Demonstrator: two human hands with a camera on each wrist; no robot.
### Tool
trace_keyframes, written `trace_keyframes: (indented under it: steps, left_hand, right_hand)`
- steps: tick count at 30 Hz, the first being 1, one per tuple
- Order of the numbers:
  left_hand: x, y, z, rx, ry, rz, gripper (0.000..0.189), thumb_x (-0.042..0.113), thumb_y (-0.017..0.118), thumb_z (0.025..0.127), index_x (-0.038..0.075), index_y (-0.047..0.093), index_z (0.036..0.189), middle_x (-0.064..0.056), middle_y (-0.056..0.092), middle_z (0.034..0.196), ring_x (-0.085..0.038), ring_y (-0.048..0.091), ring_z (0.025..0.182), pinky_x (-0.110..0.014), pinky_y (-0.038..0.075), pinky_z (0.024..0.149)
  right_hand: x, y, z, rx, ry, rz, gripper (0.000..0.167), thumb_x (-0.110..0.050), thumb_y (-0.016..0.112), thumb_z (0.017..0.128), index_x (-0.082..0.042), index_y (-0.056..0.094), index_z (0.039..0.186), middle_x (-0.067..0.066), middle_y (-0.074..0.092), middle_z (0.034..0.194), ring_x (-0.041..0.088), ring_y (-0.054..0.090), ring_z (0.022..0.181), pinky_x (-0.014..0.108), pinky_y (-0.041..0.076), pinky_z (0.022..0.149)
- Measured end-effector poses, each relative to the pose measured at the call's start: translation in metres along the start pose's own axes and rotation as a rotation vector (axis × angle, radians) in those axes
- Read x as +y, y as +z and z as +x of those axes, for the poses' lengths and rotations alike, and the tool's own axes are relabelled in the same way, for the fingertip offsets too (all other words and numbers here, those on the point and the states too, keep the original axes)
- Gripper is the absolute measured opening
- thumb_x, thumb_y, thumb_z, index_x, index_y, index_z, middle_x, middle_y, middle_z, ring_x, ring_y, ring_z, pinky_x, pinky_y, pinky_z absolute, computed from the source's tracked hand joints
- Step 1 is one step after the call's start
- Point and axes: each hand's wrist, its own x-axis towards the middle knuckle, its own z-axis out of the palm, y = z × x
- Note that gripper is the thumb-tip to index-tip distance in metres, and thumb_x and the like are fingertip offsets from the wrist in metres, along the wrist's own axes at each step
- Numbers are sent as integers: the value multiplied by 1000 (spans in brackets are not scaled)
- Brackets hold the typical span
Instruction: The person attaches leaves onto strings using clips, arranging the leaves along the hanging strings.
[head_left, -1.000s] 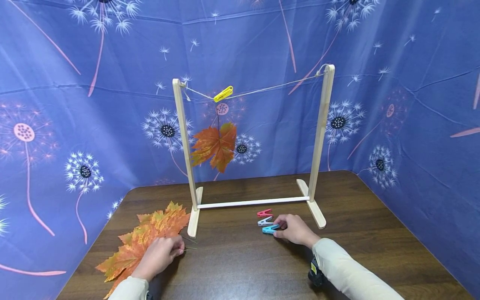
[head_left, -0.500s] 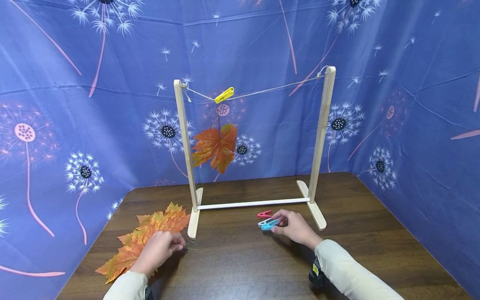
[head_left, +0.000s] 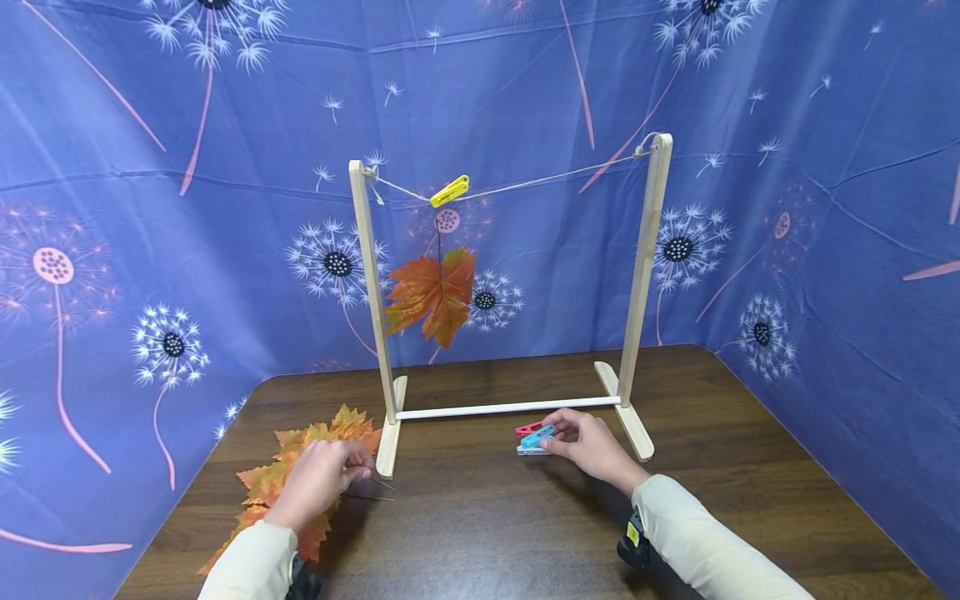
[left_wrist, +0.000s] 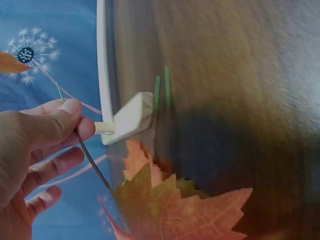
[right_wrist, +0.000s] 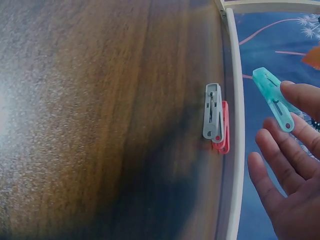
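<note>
My left hand [head_left: 318,482] pinches a thin leaf stem [left_wrist: 93,162] between thumb and forefinger, above a pile of orange maple leaves [head_left: 264,483] at the left of the table. Two other green-tipped stems [left_wrist: 167,85] stick out from the pile. On the right, my right hand [head_left: 591,450] holds a light blue clothespin [right_wrist: 272,97] by thumb and fingers, raised off the table. Below it lie a white clothespin [right_wrist: 212,112] and a red clothespin [right_wrist: 226,129], side by side. One maple leaf [head_left: 430,293] hangs from a yellow clothespin [head_left: 450,191] on the string.
A wooden frame [head_left: 642,267] stands at the back of the table [head_left: 465,533], its string [head_left: 540,178] tied between two posts. A white bar [head_left: 506,408] joins the feet low down. Behind hangs a blue dandelion-print cloth [head_left: 510,83].
My right hand has lifted the blue clothespin from beside the white one. My left hand has risen slightly with the stem, and the leaves beneath it have shifted.
</note>
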Motion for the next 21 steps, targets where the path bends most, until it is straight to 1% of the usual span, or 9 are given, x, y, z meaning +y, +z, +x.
trace_keyframes:
  steps: [4, 8, 13, 18, 21]
  left_hand:
    - [8, -7, 6, -1, -86, -16, 16, 11, 85, 80, 20, 73, 75, 14, 65, 64, 2, 51, 55, -27, 42, 55]
    - [17, -16, 12, 12, -156, -58, 13, 11, 84, 82, 19, 74, 78, 11, 66, 64, -2, 53, 55, -30, 43, 56]
    - [27, -24, 21, 29, -218, -124, 10, 12, 82, 84, 18, 75, 81, 10, 67, 66, -6, 53, 56, -30, 42, 54]
    - [37, -30, 28, 35, -277, -188, 6, 14, 81, 86, 16, 76, 83, 9, 68, 68, -7, 56, 56, -31, 42, 54]
    - [42, -33, 32, 51, -294, -205, 6, 13, 81, 87, 16, 76, 84, 7, 70, 70, -8, 57, 58, -33, 43, 55]
  right_hand:
    - [-3, -2, 2, 12, -5, 9, 26, -15, 80, 89, -1, 71, 108, 0, 71, 89, 15, 66, 83, 31, 52, 75]
    - [-5, -5, 6, 45, -13, 8, 30, -15, 81, 87, -1, 69, 111, 1, 72, 92, 17, 67, 86, 31, 51, 75]
    - [-9, -9, 10, 72, -29, 27, 29, -14, 82, 86, -2, 67, 109, 1, 72, 90, 18, 67, 87, 31, 50, 74]
    - [-16, -15, 13, 50, -70, 27, 28, -14, 81, 87, -2, 69, 109, 1, 72, 89, 18, 68, 87, 32, 52, 75]
    - [-21, -18, 14, 35, -79, 29, 28, -13, 81, 87, -3, 70, 111, 1, 73, 90, 18, 69, 87, 32, 53, 76]
